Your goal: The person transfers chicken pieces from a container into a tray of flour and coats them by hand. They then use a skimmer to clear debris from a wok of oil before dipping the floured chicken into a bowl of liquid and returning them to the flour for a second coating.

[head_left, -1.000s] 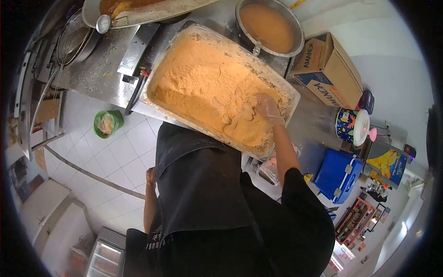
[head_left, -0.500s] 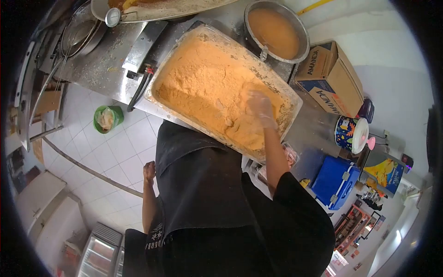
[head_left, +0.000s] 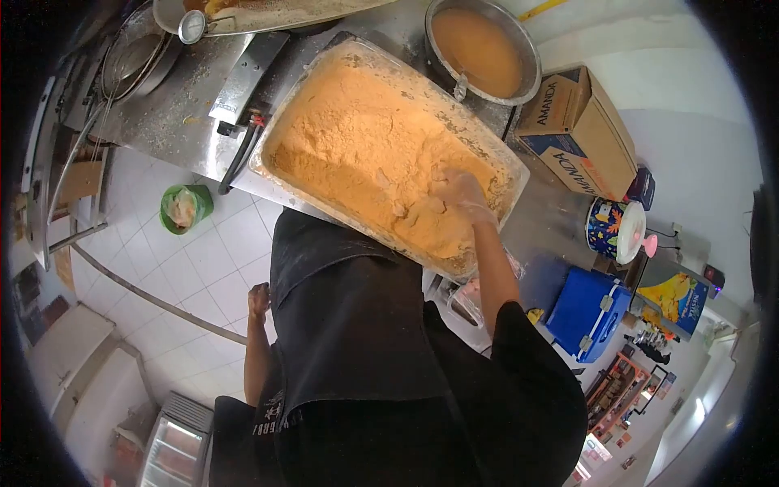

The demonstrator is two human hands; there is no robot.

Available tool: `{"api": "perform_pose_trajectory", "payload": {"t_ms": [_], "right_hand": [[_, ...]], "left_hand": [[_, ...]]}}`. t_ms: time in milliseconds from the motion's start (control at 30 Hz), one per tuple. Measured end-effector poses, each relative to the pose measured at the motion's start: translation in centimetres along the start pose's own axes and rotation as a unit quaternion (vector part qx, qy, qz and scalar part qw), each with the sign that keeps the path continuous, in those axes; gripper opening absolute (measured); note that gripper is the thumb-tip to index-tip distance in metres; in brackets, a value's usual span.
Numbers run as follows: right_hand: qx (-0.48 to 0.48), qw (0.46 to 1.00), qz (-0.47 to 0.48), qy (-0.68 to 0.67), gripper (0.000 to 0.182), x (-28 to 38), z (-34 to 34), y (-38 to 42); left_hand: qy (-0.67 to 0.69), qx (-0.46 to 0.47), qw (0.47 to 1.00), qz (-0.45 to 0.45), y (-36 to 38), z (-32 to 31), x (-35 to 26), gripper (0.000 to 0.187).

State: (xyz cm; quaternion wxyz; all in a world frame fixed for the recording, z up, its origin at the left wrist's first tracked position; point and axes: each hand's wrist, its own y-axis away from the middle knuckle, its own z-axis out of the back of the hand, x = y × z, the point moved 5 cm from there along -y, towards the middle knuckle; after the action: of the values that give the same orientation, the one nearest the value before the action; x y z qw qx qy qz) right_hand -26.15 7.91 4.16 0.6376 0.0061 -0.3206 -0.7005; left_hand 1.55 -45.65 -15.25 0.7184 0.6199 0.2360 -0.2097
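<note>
A large pale rectangular tub [head_left: 272, 166] holds orange breading flour [head_left: 357, 122], with a few coated lumps [head_left: 398, 199] on its surface. My right hand [head_left: 462, 193], in a clear plastic glove, is down at the flour near the tub's right end. Its fingers look drawn together, their tips at the powder; whatever they grip cannot be made out. Beside the black apron [head_left: 349, 325], my left hand [head_left: 258, 300] hangs low over the floor, its fingers curled in, with nothing visible in it.
A metal bowl of orange-brown liquid [head_left: 479, 57] stands behind the tub. On the right are a cardboard box [head_left: 576, 130], a patterned container [head_left: 604, 227] and a blue cooler [head_left: 586, 315]. A green bin [head_left: 187, 209] stands on the tiled floor; strainers [head_left: 134, 65] sit far left.
My right hand has shifted slightly within the flour, and its blur has lessened. The flour around it looks rearranged. My left hand stays low at my side; the whole view has shifted slightly.
</note>
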Motion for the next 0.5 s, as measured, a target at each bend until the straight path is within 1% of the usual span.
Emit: {"api": "perform_pose_trajectory", "payload": {"t_ms": [33,67,100,133,167,233,267,333,367,400,433,467,500], "right_hand": [[0.088,0.994,-0.057,0.000,0.046,-0.4,-0.3,-0.3],[0.089,0.995,-0.053,0.002,0.046,-0.7,-0.8,-0.1],[0.042,0.998,0.042,0.029,0.048,-0.4,-1.6,0.8],[-0.005,0.989,0.134,0.055,0.050,0.3,-1.9,2.0],[-0.006,0.989,0.135,0.056,0.050,0.2,-2.6,2.2],[-0.044,0.987,0.127,0.083,0.048,1.2,-3.2,2.3],[-0.044,0.987,0.131,0.082,0.048,1.0,-3.5,1.8],[0.012,0.995,0.010,0.094,0.048,-0.3,-4.1,0.8],[0.012,0.996,0.013,0.092,0.048,-0.5,-4.0,0.9],[0.015,1.000,-0.005,0.017,0.047,0.1,-2.8,1.5],[0.019,0.998,-0.024,-0.058,0.045,0.7,-1.8,1.9],[0.021,0.998,-0.024,-0.058,0.045,1.6,-1.4,2.2],[0.008,0.998,0.042,-0.038,0.044,3.5,-1.3,2.6]], "left_hand": [[-0.032,-0.028,0.999,-0.001,-0.2,0.1,-0.3,0.031],[-0.063,-0.057,0.996,-0.002,-0.3,0.3,-0.7,0.034],[-0.044,-0.050,0.998,-0.002,0.8,0.0,-2.4,0.038],[-0.045,-0.050,0.998,0.000,1.4,-0.2,-2.9,0.038],[-0.044,-0.047,0.998,-0.002,1.7,-0.5,-3.5,0.038],[-0.041,-0.045,0.998,-0.004,1.7,-0.8,-3.1,0.037],[-0.054,-0.058,0.997,-0.016,1.8,-0.9,-2.8,0.037],[-0.070,-0.075,0.994,-0.027,1.6,-0.3,-1.8,0.036],[-0.064,-0.074,0.995,0.014,1.2,-0.1,-1.0,0.035],[-0.056,-0.073,0.994,0.055,1.0,-0.1,-0.5,0.034],[-0.055,-0.076,0.994,0.056,1.5,-0.1,-1.1,0.034],[-0.059,-0.071,0.994,0.061,2.2,-0.2,-1.5,0.034],[-0.064,-0.063,0.994,0.067,3.1,-0.4,-2.3,0.034]]}}
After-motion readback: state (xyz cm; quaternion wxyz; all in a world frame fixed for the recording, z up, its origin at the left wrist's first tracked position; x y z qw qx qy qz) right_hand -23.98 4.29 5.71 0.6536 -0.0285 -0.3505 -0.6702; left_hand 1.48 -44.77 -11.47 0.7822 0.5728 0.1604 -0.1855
